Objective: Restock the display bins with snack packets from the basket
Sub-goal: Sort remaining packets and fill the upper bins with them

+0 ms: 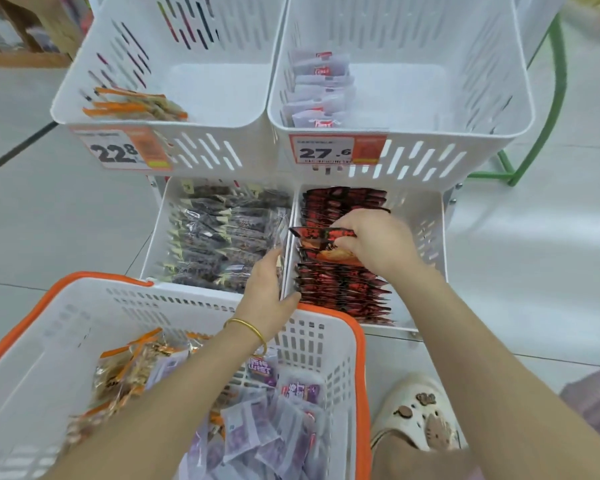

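My right hand (371, 242) grips a red-and-black snack packet (321, 237) over the lower right bin (426, 216), which holds a row of the same red packets (343, 289). My left hand (269, 289) rests with straight fingers on the divider between the two lower bins, thumb against the front of the red row. The lower left bin (156, 233) is full of dark packets (219, 237). The white basket with an orange rim (359, 341) sits in front and holds purple packets (257, 434) and orange-gold packets (129, 372).
Two upper white bins stand behind: the left one (222, 140) has a few orange packets and a 22.8 price tag, the right one (465, 133) has pale packets at its left side and a 27.6 tag. A green metal frame (534, 147) stands at right. My shoe (416, 414) is beside the basket.
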Demonstrator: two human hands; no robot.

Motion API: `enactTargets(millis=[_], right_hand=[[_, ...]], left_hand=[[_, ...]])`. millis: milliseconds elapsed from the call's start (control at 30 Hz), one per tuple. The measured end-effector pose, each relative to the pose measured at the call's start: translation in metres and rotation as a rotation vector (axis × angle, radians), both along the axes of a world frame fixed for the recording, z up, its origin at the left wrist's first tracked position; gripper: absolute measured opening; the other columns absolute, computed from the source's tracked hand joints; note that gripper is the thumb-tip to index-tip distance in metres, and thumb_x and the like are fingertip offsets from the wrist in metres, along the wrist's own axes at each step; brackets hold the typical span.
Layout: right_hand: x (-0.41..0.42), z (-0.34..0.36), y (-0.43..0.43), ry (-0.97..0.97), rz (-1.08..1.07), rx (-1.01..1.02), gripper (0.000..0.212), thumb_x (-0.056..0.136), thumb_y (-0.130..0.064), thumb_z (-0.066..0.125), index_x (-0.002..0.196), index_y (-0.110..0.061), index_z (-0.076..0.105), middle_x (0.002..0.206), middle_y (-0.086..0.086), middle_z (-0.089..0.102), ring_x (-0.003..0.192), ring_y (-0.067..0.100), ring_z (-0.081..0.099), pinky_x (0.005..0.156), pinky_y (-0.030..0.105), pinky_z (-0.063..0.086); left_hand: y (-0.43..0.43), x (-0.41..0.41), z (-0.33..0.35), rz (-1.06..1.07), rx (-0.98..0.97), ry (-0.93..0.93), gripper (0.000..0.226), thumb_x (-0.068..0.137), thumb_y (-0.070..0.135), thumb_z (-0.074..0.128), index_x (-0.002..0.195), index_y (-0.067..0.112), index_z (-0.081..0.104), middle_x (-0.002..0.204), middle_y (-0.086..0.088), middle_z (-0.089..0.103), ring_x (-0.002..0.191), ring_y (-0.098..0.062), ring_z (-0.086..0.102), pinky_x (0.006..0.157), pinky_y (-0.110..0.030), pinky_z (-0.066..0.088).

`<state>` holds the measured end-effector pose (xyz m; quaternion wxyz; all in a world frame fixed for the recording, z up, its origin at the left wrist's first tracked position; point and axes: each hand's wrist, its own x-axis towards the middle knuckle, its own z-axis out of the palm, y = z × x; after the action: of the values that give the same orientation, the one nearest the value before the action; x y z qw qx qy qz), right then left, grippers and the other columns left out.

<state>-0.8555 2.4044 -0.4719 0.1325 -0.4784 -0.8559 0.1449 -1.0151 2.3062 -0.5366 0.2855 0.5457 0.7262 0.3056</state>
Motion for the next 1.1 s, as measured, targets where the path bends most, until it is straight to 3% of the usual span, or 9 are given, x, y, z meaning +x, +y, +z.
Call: enactTargets(millis=[200, 333, 467, 600, 667, 733, 867, 1100], right_hand=[[0.011, 0.013, 0.004, 0.108, -0.038, 0.026, 0.020, 0.093, -0.026, 0.056, 0.110, -0.028, 0.066, 0.105, -0.006, 0.066, 0.099, 0.018, 0.057, 0.069, 0.028, 0.042], [0.003, -0.004, 0.001, 0.003, 0.001, 0.015, 0.018, 0.093, -0.026, 0.055, 0.108, -0.028, 0.066, 0.103, -0.005, 0.067, 0.101, 0.019, 0.058, 0.068, 0.029, 0.042], [-0.006, -0.024, 0.000, -0.055, -0.015, -0.025, 0.020, 0.094, -0.026, 0.054, 0.110, -0.030, 0.065, 0.105, -0.003, 0.068, 0.104, 0.022, 0.057, 0.078, 0.037, 0.050], [-0.004, -0.029, -0.001, -0.069, 0.001, -0.088, 0.036, 0.094, -0.025, 0.054, 0.129, -0.033, 0.055, 0.129, -0.006, 0.059, 0.123, 0.019, 0.049, 0.092, 0.037, 0.047], [0.004, -0.024, 0.000, -0.008, -0.005, -0.105, 0.032, 0.092, -0.020, 0.057, 0.123, -0.028, 0.061, 0.122, -0.005, 0.063, 0.117, 0.021, 0.053, 0.090, 0.036, 0.048], [0.017, -0.012, 0.000, 0.049, -0.003, -0.132, 0.023, 0.090, -0.015, 0.059, 0.110, -0.021, 0.068, 0.100, -0.003, 0.066, 0.099, 0.022, 0.059, 0.080, 0.036, 0.049], [0.051, 0.015, -0.001, 0.186, -0.090, -0.138, 0.015, 0.088, -0.010, 0.060, 0.097, -0.015, 0.071, 0.084, 0.003, 0.068, 0.079, 0.023, 0.062, 0.072, 0.034, 0.051], [0.059, -0.006, 0.001, 0.249, -0.123, -0.035, 0.017, 0.087, -0.005, 0.059, 0.093, -0.013, 0.073, 0.081, 0.002, 0.068, 0.080, 0.025, 0.063, 0.075, 0.036, 0.052]], left_hand=[[0.003, 0.005, 0.001, 0.012, 0.040, -0.035, 0.080, 0.088, 0.012, 0.061, 0.149, 0.017, 0.010, 0.153, -0.002, 0.021, 0.141, -0.016, 0.021, 0.116, -0.039, 0.022], [0.002, 0.008, 0.000, 0.007, 0.010, -0.048, 0.081, 0.087, 0.011, 0.063, 0.149, 0.014, 0.010, 0.153, -0.005, 0.022, 0.141, -0.018, 0.022, 0.116, -0.039, 0.023], [0.004, 0.006, 0.002, 0.008, -0.028, -0.084, 0.084, 0.086, 0.011, 0.064, 0.149, 0.015, 0.008, 0.154, -0.005, 0.020, 0.142, -0.019, 0.020, 0.116, -0.038, 0.021], [0.004, 0.009, 0.006, -0.011, -0.011, -0.090, 0.079, 0.084, 0.006, 0.064, 0.147, 0.013, 0.016, 0.149, -0.006, 0.028, 0.138, -0.018, 0.026, 0.109, -0.025, 0.022], [0.005, 0.009, 0.005, -0.022, -0.015, -0.066, 0.082, 0.085, 0.009, 0.065, 0.148, 0.013, 0.012, 0.152, -0.005, 0.023, 0.140, -0.019, 0.022, 0.114, -0.030, 0.020], [0.005, 0.008, 0.003, -0.028, -0.025, -0.013, 0.085, 0.086, 0.014, 0.064, 0.149, 0.013, 0.006, 0.155, -0.003, 0.014, 0.143, -0.018, 0.014, 0.117, -0.034, 0.015], [0.001, 0.013, 0.000, -0.064, -0.002, 0.119, 0.085, 0.091, 0.022, 0.057, 0.150, 0.015, -0.005, 0.158, -0.001, -0.007, 0.145, -0.014, -0.006, 0.115, -0.029, 0.004], [0.002, 0.020, -0.004, -0.156, -0.026, 0.287, 0.081, 0.094, 0.028, 0.051, 0.149, 0.017, -0.007, 0.156, 0.001, -0.019, 0.145, -0.018, -0.006, 0.114, -0.030, 0.016]])
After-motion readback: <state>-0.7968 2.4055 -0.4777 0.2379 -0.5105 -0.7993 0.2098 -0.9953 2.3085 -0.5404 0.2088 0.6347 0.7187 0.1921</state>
